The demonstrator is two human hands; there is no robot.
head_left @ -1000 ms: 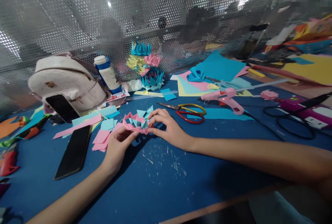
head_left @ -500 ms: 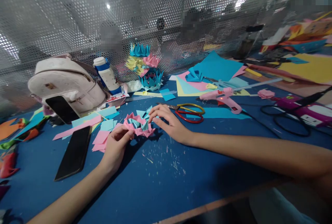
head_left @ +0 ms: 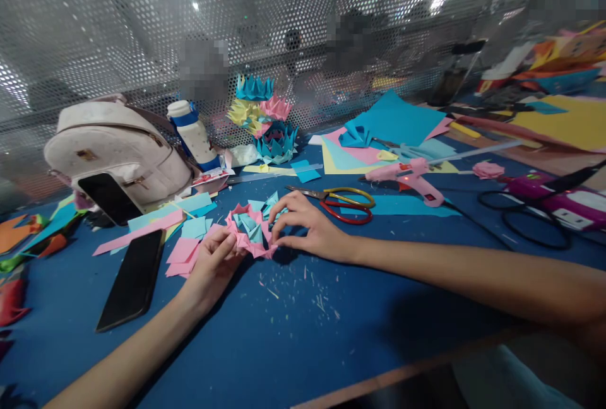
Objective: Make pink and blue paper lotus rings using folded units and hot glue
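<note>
A pink folded-paper ring with pointed tips, like an origami lotus, is between my hands above the blue table. Light blue folded pieces sit inside it, and others lie just behind. My left hand pinches the ring's left side between thumb and fingers. At the right side, my right hand has its thumb and curled fingertips on the rim. Scissors with yellow and red handles lie just beyond my right hand. Pink paper squares are beside my left hand.
A phone lies on the left, before a white backpack and a bottle. Finished paper lotuses are stacked at the back. A pink glue gun with a cord stands right of the scissors; a purple power strip is farther right.
My right hand has closed from spread fingers onto the ring's right side. The ring has tipped and shifted slightly towards me, showing more of its inside. My left hand keeps its pinch.
</note>
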